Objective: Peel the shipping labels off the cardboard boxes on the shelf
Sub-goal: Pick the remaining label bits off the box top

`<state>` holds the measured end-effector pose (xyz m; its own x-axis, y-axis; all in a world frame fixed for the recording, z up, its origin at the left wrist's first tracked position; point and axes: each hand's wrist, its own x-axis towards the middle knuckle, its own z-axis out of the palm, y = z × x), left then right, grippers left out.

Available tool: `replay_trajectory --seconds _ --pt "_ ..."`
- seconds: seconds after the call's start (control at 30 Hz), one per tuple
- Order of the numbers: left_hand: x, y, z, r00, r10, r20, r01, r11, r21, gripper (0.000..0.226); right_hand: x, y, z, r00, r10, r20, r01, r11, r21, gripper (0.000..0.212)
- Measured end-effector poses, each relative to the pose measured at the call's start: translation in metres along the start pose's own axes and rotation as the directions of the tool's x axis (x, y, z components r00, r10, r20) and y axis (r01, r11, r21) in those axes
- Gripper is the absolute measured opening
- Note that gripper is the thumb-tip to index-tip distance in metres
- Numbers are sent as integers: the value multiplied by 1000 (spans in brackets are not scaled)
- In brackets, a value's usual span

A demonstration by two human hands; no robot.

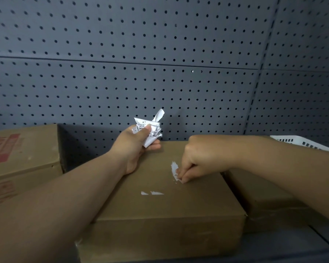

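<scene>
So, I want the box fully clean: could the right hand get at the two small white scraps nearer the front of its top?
Probably yes. The scraps lie uncovered on the box top, just nearer than the right hand, which is pinching another label remnant.

A brown cardboard box is lying flat in the middle. A torn white label scrap is sticking to its top, with the right hand pinching it. Two tiny white bits are sticking nearby. The left hand is holding a crumpled label ball.
</scene>
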<state>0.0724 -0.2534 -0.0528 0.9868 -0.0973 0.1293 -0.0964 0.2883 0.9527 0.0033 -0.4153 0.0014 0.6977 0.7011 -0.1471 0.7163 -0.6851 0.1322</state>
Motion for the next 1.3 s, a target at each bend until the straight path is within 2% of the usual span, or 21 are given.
replay_trajectory --seconds 0.4,0.63,0.93,1.3 --pt "1 -1 -1 1000 2 -2 -2 1000 5 12 4 -3 5 1000 -5 -12 3 994 -113 25" --pt "1 -1 -1 1000 10 0 -10 1000 1 13 0 4 1 999 45 -16 -44 997 64 21" --pt "1 -2 -2 1000 6 1 -6 1000 6 13 5 0 7 1000 29 -10 -30 995 -91 24" --pt "0 -2 1 1000 6 -10 -6 1000 23 15 -1 -6 14 992 88 -90 -95 993 -75 24"
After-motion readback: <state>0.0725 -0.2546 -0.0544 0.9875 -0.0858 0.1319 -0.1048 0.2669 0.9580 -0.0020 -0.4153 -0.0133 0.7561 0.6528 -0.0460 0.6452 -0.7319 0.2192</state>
